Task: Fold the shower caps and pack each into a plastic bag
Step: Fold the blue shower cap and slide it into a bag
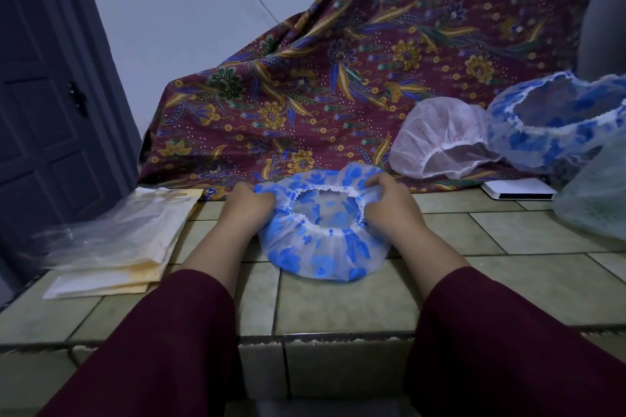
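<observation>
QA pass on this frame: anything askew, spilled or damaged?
Nothing stands out. Both hands, left hand and right hand, grip the blue floral cap, intact, opening up. The plastic bags are loosely fanned, not spilled.

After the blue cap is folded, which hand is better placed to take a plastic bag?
Probably the left hand. The plastic bags lie on the tiles just left of it, while the right hand grips the far side of the blue cap.
</observation>
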